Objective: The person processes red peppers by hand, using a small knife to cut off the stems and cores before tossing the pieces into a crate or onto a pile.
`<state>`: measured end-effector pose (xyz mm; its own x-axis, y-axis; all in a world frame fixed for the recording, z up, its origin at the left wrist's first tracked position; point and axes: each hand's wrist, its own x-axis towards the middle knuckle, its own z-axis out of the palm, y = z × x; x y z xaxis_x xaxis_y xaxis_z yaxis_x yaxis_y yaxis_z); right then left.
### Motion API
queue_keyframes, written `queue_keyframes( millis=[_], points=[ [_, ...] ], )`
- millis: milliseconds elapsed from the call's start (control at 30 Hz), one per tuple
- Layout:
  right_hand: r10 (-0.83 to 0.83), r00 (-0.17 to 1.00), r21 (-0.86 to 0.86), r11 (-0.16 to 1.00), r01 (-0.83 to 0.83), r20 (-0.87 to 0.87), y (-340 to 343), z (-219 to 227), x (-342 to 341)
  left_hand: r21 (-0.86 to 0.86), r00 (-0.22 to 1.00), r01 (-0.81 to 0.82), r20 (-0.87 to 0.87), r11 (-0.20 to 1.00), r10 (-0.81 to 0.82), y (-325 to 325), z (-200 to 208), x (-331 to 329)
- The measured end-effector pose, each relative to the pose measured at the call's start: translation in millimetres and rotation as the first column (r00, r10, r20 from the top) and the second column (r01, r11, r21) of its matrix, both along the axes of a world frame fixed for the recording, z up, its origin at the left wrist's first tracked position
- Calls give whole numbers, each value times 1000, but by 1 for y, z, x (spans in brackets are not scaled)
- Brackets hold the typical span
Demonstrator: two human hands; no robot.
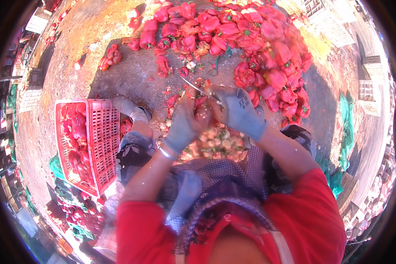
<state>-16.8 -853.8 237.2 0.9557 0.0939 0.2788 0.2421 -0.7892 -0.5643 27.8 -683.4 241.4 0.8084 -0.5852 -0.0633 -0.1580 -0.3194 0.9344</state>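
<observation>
My left hand (182, 125), in a pale grey-blue glove, is closed around a red bell pepper (202, 113) in front of my lap. My right hand (243, 112), gloved alike, grips a knife whose thin curved blade (191, 84) points up and to the left above the pepper. The knife's handle is mostly hidden by the fingers. Below both hands, between my knees, lies a heap of pale cut pepper cores and scraps (215, 143). Just beyond my hands spreads a large pile of red bell peppers (273, 55).
At my left stands a red plastic crate (103, 149) with red peppers inside. A few peppers (111, 58) lie apart on the dirty ground. Green netting (346, 132) lies at the right, and white crates (330, 24) stand at the far right.
</observation>
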Motion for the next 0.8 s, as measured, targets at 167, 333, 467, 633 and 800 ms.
queue_keyframes(
  millis=[167,333,467,633,800],
  points=[
    [-54,997,143,989,45,59,2,3,2,9,973,-43,228,999,40,5,-15,4],
    [-76,989,238,966,105,-128,-1,4,1,-63,969,7,246,998,8,4,-6,5],
    [-60,972,346,928,138,-228,-2,3,2,-88,971,50,238,995,-28,10,-2,6],
    [-132,984,328,931,164,-117,-1,-4,-1,-173,981,85,188,981,-52,11,-5,9],
    [-58,941,537,808,241,-335,-7,1,2,-263,999,21,39,965,-11,12,-10,5]
  ],
)
